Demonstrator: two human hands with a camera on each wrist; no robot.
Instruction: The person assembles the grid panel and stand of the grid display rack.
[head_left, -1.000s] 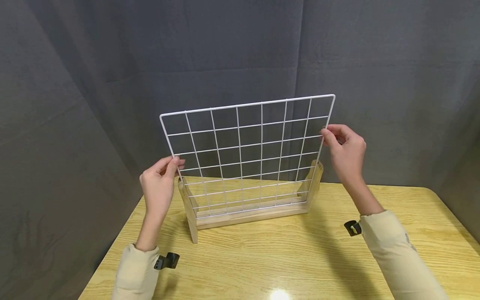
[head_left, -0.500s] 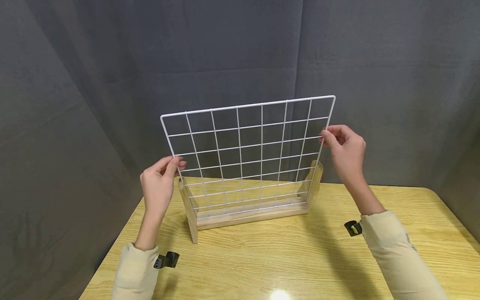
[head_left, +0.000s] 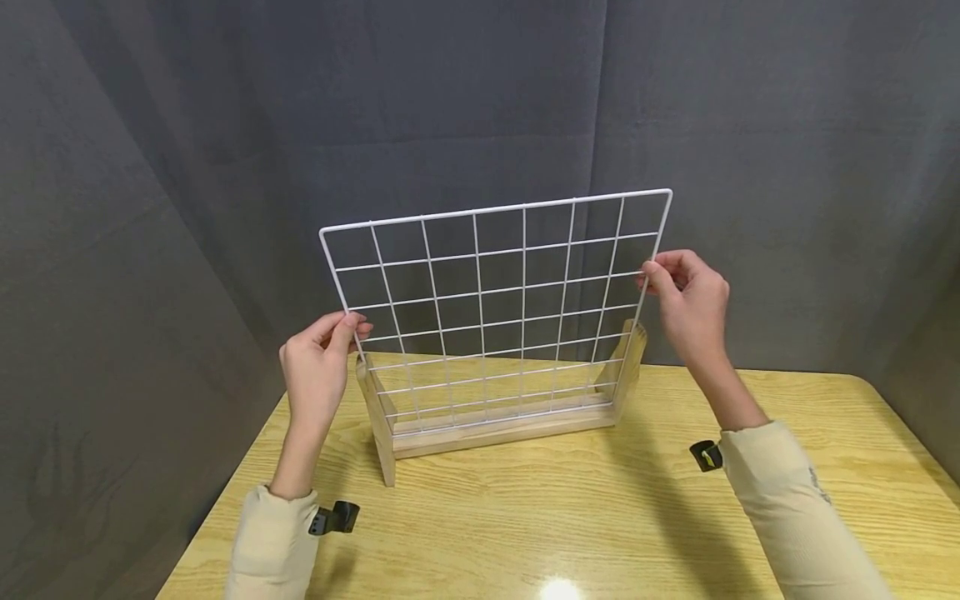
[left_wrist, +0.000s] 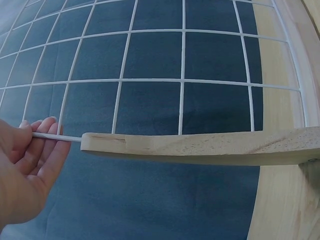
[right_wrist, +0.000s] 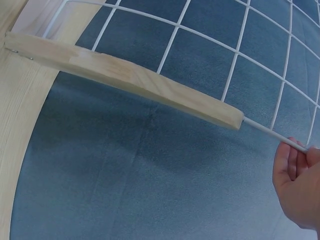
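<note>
Left hand (head_left: 317,367) pinches the left edge of the white wire grid (head_left: 495,308), right hand (head_left: 693,304) pinches its right edge, both grips closed on the wire. Grid stands upright, its lower part set in the wooden stand (head_left: 498,429) on the counter (head_left: 600,517). Black clips (head_left: 333,519) lie near each sleeve.

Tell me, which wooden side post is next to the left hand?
The wooden post at the picture's left end of the stand, just below the left hand pinching the white wire grid. The other post stands near the right hand.

I wear cream long sleeves (head_left: 787,492) down to both wrists, each with a small black clip-on camera mount (head_left: 333,519).
</note>
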